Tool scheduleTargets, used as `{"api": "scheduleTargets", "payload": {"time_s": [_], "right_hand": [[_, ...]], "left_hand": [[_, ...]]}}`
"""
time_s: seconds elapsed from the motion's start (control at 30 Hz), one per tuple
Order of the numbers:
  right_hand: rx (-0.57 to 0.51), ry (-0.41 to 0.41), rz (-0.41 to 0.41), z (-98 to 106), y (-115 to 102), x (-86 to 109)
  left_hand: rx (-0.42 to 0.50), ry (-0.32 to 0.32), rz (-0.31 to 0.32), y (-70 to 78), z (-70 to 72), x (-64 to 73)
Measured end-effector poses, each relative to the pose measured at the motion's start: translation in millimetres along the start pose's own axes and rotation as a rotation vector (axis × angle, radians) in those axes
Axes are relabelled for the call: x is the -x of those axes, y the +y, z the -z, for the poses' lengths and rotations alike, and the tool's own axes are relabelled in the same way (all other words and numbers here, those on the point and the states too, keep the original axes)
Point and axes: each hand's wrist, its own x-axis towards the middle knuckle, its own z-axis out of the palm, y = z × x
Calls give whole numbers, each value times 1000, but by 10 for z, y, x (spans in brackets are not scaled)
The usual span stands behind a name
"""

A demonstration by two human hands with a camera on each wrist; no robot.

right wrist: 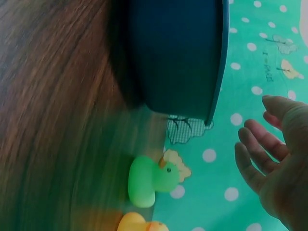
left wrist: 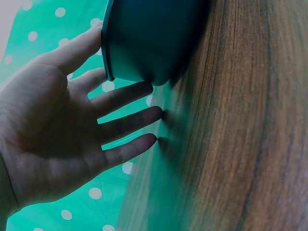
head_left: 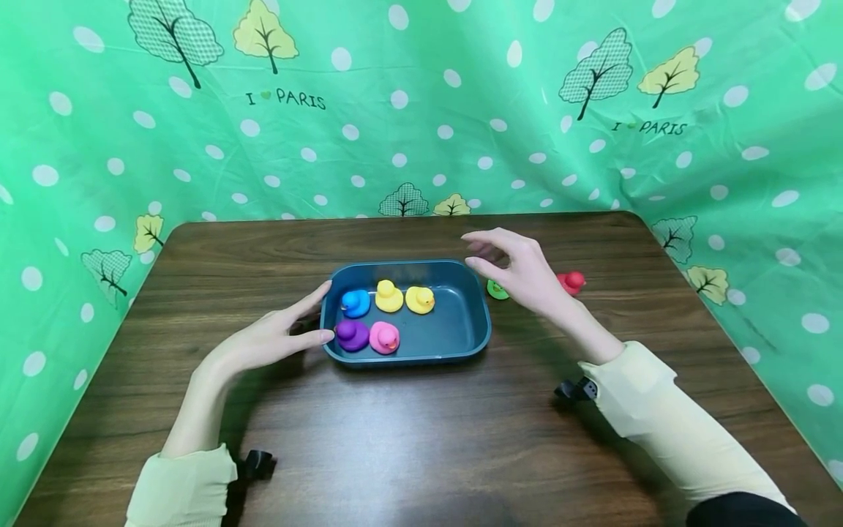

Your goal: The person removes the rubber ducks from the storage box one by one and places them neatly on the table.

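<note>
1st, head view: counted 5 ducks (head_left: 388, 298) in tray (head_left: 454, 315), with open room rightward; feared bumping red duck (head_left: 571, 282) with right forearm (head_left: 581, 329). Left wrist view: saw left hand (left wrist: 67, 118) spread wide at tray's edge; feared sliding if overpushed. Right wrist view: found right hand (right wrist: 291, 168) loosely curved, empty, apart from green duck (right wrist: 144, 183).

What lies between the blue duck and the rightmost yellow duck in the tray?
Another yellow duck sits between them in the tray; the head view shows this.
</note>
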Motion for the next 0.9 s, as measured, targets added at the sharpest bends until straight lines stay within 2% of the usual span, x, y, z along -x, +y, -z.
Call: {"api": "scheduleTargets", "payload": {"time_s": [0.47, 0.9], "right_hand": [[-40, -67, 16, -227, -154, -76], [6, -182, 10, -440, -276, -135]], "left_hand": [[-1, 1, 1, 4, 6, -3], [-7, 2, 3, 15, 0, -5]]}}
